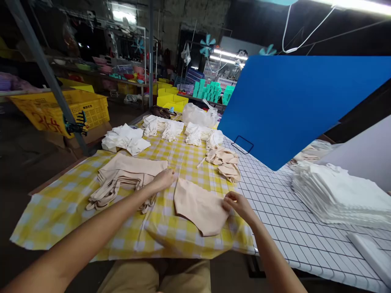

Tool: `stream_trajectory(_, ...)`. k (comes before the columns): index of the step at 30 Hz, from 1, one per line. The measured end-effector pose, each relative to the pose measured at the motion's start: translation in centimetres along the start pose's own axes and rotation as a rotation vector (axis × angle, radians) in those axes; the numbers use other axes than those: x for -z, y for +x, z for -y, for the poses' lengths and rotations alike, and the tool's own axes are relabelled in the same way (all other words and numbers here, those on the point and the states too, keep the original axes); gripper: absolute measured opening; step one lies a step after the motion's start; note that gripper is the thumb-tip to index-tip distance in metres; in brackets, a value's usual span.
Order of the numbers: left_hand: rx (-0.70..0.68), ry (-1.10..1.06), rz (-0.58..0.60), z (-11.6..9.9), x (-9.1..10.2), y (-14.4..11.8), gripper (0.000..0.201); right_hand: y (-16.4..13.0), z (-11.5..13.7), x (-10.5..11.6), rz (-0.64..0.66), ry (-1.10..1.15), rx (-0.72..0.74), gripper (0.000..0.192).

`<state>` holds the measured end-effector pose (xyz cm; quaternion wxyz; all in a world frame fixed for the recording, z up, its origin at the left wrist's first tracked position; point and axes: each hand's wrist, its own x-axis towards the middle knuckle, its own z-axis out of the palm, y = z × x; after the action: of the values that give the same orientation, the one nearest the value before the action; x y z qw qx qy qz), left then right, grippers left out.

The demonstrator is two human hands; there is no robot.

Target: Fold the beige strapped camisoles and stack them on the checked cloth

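Flat beige garment (200, 207) on checked cloth (183, 240)

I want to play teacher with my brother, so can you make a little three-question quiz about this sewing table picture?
1. True or false: the left hand rests at the edge of the stack of beige fabric garments.
2. What does the right hand pinch? A) a white folded cloth B) the single flat beige fabric piece C) a blue board
3. Fill in: the beige pieces lie on a yellow-and-white ______ cloth.

Key: 1 true; 2 B, its grip is on the piece's right edge; 3 checked.
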<state>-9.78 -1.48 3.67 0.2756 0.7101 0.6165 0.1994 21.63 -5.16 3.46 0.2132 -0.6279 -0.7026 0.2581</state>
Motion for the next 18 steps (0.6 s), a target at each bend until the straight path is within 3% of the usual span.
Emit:
stream_trajectory(4,-0.202,0.091,0.024,-0.8,-1.9,0.0,0.025,0.1,-0.7,-1.9,0.014,-0.090,-0.040,0.018)
stream_trajectory(8,-0.368,0.121,0.081,-3.4,-3.8,0.7,0.034,0.0,-0.6,-1.7,-0.035,-0.221,-0.080,0.003)
stream_trajectory(10,-0.451,0.111,0.135,-5.0,-4.8,0.9,0.039,-0.3,-0.1,-1.2,-0.043,-0.255,-0.052,0.007)
stream_trajectory(15,-0.666,-0.269,0.430,-9.3,-5.6,0.8,0.062,-1.8,3.1,1.3,-0.027,-0.141,0.134,0.021)
stream_trajectory(18,-0.678,-0.478,0.461,-11.4,-4.0,0.9,0.058,-2.4,6.0,2.8,-0.053,0.167,0.216,0.029)
